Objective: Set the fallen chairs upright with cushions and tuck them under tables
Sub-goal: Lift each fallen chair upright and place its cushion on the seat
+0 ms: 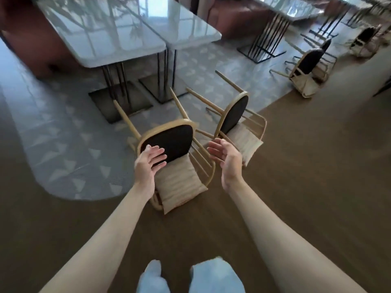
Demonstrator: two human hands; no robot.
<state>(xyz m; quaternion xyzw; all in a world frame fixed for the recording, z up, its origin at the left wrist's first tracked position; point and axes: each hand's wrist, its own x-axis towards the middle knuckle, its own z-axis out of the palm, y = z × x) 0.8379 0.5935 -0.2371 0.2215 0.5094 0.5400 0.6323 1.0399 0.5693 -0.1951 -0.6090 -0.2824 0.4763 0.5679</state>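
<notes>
A fallen wooden chair point(171, 142) lies on its back right in front of me, dark seat underside facing me and legs pointing toward the tables. Its beige cushion point(179, 187) lies on the floor against it. My left hand point(149, 161) reaches out with straight fingers just over the chair's left rim. My right hand point(225, 156) hovers with relaxed fingers to the right of the chair and holds nothing. A second fallen chair point(234, 115) with its own cushion point(246, 142) lies just behind on the right.
Two glossy grey tables point(118, 37) on black metal legs stand beyond the chairs. More fallen chairs point(309, 66) lie at the far right near another table point(292, 7). Brown floor stretches to the right; a patterned grey rug point(63, 144) lies under the tables.
</notes>
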